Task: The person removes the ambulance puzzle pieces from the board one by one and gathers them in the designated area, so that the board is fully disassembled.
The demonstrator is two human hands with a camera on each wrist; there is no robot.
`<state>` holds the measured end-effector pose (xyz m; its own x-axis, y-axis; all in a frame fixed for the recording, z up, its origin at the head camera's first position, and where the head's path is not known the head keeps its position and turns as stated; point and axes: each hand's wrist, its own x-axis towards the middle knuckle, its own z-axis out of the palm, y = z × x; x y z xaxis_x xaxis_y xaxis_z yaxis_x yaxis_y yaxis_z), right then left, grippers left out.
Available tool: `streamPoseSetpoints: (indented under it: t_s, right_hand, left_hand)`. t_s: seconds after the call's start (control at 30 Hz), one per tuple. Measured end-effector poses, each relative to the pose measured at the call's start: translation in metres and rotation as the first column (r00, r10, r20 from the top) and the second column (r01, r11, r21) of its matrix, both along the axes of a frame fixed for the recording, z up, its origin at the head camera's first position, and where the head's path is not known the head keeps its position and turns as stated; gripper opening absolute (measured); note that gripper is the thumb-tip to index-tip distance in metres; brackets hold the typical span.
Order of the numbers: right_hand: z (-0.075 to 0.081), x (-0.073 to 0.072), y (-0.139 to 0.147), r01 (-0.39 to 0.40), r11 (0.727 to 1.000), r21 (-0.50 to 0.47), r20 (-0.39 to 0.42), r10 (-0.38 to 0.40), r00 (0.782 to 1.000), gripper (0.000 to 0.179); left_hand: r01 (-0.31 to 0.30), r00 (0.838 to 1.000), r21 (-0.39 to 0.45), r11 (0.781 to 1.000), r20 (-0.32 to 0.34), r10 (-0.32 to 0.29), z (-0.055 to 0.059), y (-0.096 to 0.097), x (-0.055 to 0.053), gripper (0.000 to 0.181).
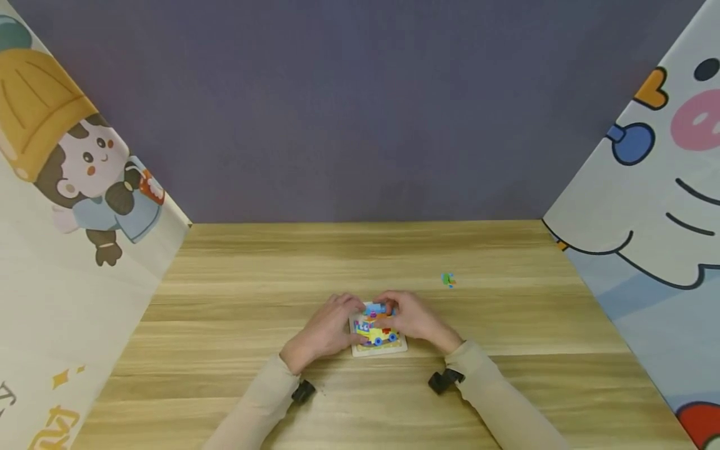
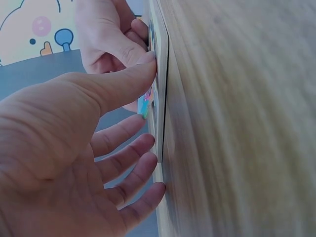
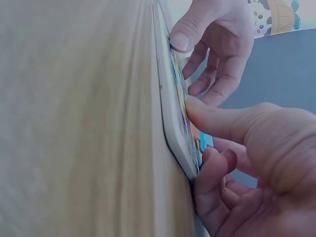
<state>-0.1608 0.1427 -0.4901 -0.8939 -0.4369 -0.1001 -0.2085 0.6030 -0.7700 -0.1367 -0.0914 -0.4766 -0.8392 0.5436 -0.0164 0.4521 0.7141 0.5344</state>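
Observation:
A small jigsaw board (image 1: pixel 379 352) with a pale rim lies on the wooden table. Its picture shows a yellow vehicle with blue wheels. At its left edge, my left hand (image 1: pixel 332 322) rests the thumb on the board, the other fingers loosely spread along the far side. My right hand (image 1: pixel 415 317) reaches over from the right, thumb on the picture and fingers curled toward the far right corner. Between its thumb and fingers, an orange and blue puzzle piece (image 3: pixel 203 138) stands tilted up from the board. Part of the picture is hidden under the hands.
A few loose green, blue and orange pieces (image 1: pixel 448 279) lie on the wooden table (image 1: pixel 253 262), behind and right of the board. A dark panel (image 1: pixel 365 112) rises at the back, and printed cartoon panels stand on both sides. Each wrist carries a small black device.

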Motion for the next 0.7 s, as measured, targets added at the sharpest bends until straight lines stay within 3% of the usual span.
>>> streamPoseSetpoints:
  t_s: [0.33, 0.7]
  right_hand:
    - [-0.0001, 0.0028, -0.0035, 0.057, 0.998, -0.014, -0.022, -0.057, 0.998, 0.039]
    - [-0.0024, -0.0013, 0.0020, 0.009, 0.998, -0.059, 0.022, -0.008, 1.000, 0.039]
  left_hand:
    - [-0.013, 1.000, -0.001, 1.000, 0.004, 0.013, -0.0005, 0.0009, -0.0005, 0.061]
    - [-0.042, 0.999, 0.000, 0.999, 0.033, 0.042, 0.0002, 0.0016, 0.0002, 0.069]
